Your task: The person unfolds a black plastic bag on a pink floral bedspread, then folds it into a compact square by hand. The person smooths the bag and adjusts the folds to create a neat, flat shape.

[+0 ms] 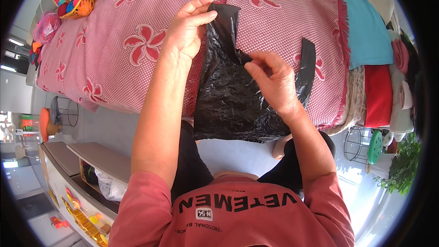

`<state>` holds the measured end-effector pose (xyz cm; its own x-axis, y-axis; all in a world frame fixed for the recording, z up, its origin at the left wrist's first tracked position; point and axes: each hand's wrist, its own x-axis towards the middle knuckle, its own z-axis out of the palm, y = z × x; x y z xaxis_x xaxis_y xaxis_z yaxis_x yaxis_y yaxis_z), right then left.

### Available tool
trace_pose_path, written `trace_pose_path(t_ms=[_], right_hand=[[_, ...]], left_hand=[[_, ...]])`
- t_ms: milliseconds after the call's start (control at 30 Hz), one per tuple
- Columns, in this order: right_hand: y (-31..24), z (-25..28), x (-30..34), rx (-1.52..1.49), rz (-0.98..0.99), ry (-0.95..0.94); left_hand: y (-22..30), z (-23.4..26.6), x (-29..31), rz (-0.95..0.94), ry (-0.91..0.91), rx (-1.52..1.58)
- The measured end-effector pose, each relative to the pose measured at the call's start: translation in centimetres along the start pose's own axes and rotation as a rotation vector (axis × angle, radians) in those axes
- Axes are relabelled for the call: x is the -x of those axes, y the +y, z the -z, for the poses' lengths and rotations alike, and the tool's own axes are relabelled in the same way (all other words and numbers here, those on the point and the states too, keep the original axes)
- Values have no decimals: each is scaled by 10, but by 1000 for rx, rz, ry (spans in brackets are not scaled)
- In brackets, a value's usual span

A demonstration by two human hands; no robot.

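A black plastic T-shirt bag (228, 100) lies partly over the flower-patterned bedspread (146, 43), its base hanging at the near edge, just above the person's knees. It looks flat; its inside cannot be seen. Its long axis runs away from the person, the two handles pointing to the far side and the bottom edge toward the body.

The hands are apart from each other, each clamped on the bag: the left hand (190, 23) pinches the tip of the left handle between thumb and fingers, and the right hand (274, 80) pinches the crumpled edge at the mouth, between the handles.

At the far left, a yellow openwork basket (86, 4) holds round red and blue things. Lower left, a cabinet (105, 160) with a raised brown flap has a whitish plastic bag (110, 185) inside.

Large dark lettering and a small white label (204, 214) mark the person's reddish shirt (247, 228).
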<state>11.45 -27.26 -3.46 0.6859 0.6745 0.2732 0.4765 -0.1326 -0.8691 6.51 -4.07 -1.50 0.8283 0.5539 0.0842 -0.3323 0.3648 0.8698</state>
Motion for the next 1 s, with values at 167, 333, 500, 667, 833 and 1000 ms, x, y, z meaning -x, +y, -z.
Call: trace_pose_path(t_ms=[167, 333, 500, 667, 833, 1000], right_hand=[[-11, 0, -16, -336, 2, 127], [-15, 5, -17, -697, -100, 72], [-5, 11, -16, -1122, -109, 52], [1, 27, -18, -1280, -118, -79], [0, 28, -16, -1303, -127, -145], [-5, 27, -17, -1378, -171, -181]], left_hand=[[7, -28, 23, -2, -154, -7], [16, -53, 47, -14, -322, -154], [15, -56, 53, -111, -461, -104], [20, -46, 46, -192, -269, -200], [26, -51, 56, -131, -368, -502], [19, -58, 58, -46, -271, -726]])
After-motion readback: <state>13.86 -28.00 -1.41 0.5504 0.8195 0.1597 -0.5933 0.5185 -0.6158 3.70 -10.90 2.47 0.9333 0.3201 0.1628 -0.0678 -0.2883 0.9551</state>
